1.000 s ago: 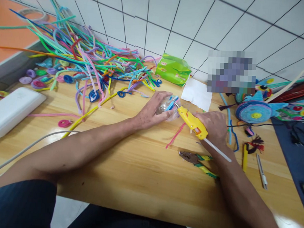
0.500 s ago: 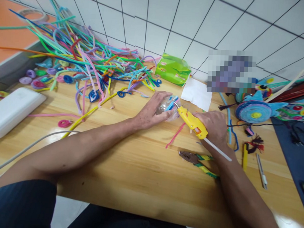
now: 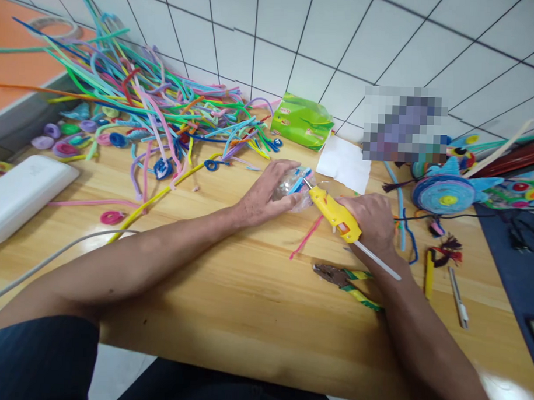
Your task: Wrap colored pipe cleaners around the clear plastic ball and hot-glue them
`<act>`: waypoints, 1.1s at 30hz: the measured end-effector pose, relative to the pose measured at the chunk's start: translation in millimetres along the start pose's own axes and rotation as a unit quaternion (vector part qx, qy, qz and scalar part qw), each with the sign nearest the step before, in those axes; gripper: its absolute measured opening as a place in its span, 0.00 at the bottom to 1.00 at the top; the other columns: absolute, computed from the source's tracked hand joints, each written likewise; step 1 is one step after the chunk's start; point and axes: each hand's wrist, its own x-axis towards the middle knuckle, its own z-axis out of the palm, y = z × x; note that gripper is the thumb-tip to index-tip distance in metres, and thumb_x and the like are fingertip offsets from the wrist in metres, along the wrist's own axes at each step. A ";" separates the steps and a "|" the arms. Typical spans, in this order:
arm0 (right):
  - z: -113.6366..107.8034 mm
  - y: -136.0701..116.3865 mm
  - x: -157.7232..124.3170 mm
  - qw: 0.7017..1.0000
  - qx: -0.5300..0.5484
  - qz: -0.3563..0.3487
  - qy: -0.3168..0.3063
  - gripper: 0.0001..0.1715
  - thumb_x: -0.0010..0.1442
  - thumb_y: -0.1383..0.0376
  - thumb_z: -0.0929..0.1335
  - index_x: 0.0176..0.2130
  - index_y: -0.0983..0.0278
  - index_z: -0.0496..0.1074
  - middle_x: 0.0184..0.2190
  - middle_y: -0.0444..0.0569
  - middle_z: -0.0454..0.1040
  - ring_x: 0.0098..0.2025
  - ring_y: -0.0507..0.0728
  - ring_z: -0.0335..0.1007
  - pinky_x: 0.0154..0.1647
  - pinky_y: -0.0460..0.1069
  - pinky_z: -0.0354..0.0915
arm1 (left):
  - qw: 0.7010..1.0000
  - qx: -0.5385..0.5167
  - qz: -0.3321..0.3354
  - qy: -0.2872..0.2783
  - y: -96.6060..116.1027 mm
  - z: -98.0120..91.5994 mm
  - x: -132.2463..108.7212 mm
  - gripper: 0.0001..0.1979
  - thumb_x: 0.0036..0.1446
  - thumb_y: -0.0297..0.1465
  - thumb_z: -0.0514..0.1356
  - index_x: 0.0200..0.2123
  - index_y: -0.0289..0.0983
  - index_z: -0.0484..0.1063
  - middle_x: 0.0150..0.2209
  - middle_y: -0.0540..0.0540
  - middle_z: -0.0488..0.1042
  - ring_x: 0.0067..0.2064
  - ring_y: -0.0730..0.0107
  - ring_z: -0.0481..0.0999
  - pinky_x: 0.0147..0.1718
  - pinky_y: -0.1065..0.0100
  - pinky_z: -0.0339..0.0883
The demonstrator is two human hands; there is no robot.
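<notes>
My left hand point(image 3: 267, 194) is wrapped round a clear plastic piece point(image 3: 287, 188), rounded and see-through, perhaps part of a bottle. Blue strips point(image 3: 301, 181) lie on its right side. In my right hand point(image 3: 371, 218) is a yellow hot glue gun point(image 3: 334, 214), its metal nozzle pointing up and left. The nozzle tip is at the blue strips; whether it touches them I cannot tell. A white glue stick point(image 3: 379, 261) juts from the gun's back end. Under the right forearm lie pliers point(image 3: 334, 275) with green and yellow handles, partly covered.
Many coloured pipe cleaners point(image 3: 165, 109) are heaped at the back left. A green packet point(image 3: 302, 121) and a white paper point(image 3: 345, 165) lie by the tiled wall. At right are a blue fish-like craft point(image 3: 444, 194), a utility knife point(image 3: 458, 300) and a black cord point(image 3: 450, 217). A white box-shaped object point(image 3: 30, 194) sits left.
The glue gun and right hand have shifted very slightly left, the nozzle staying at the blue strips. My left hand keeps its hold on the clear plastic piece.
</notes>
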 end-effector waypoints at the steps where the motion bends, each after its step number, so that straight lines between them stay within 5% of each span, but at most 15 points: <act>1: 0.5 0.1 -0.3 1.000 -0.002 0.001 0.000 0.30 0.84 0.47 0.60 0.60 0.60 0.83 0.42 0.58 0.86 0.43 0.67 0.77 0.48 0.63 0.66 | 1.000 -0.001 0.001 0.002 -0.3 0.4 0.0 0.32 0.76 0.51 0.61 0.73 0.41 0.65 0.70 0.33 0.76 0.72 0.44 0.75 0.75 0.40 0.71; 9: 4.8 -1.3 -4.9 0.996 0.012 0.079 -0.032 0.27 0.83 0.49 0.61 0.59 0.57 0.83 0.39 0.58 0.85 0.45 0.70 0.78 0.51 0.65 0.69 | 1.000 -0.005 -0.005 -0.005 -0.5 -1.5 -0.9 0.33 0.75 0.51 0.62 0.74 0.41 0.65 0.70 0.33 0.75 0.72 0.45 0.75 0.75 0.40 0.71; 18: -0.4 -5.2 -1.7 0.996 0.011 0.072 -0.060 0.26 0.83 0.50 0.61 0.56 0.58 0.84 0.41 0.59 0.84 0.46 0.69 0.78 0.51 0.64 0.68 | 1.000 -0.009 0.005 -0.001 -2.3 0.0 -1.1 0.32 0.75 0.50 0.62 0.74 0.43 0.64 0.70 0.34 0.75 0.73 0.43 0.75 0.75 0.39 0.71; 26: 0.4 -4.1 -0.4 1.000 0.013 0.023 -0.017 0.21 0.82 0.58 0.64 0.59 0.61 0.84 0.41 0.57 0.84 0.45 0.66 0.76 0.50 0.61 0.66 | 1.000 0.005 -0.008 -0.003 -0.7 0.1 -1.9 0.32 0.75 0.50 0.61 0.74 0.42 0.65 0.70 0.33 0.75 0.73 0.43 0.75 0.75 0.39 0.70; 33: 2.5 -3.1 -2.5 1.000 -0.005 0.025 -0.003 0.22 0.83 0.54 0.64 0.61 0.57 0.83 0.43 0.56 0.85 0.45 0.67 0.78 0.51 0.63 0.67 | 1.000 -0.008 -0.006 0.003 -1.4 0.7 -1.7 0.32 0.75 0.50 0.62 0.74 0.44 0.64 0.70 0.34 0.75 0.72 0.43 0.75 0.75 0.37 0.71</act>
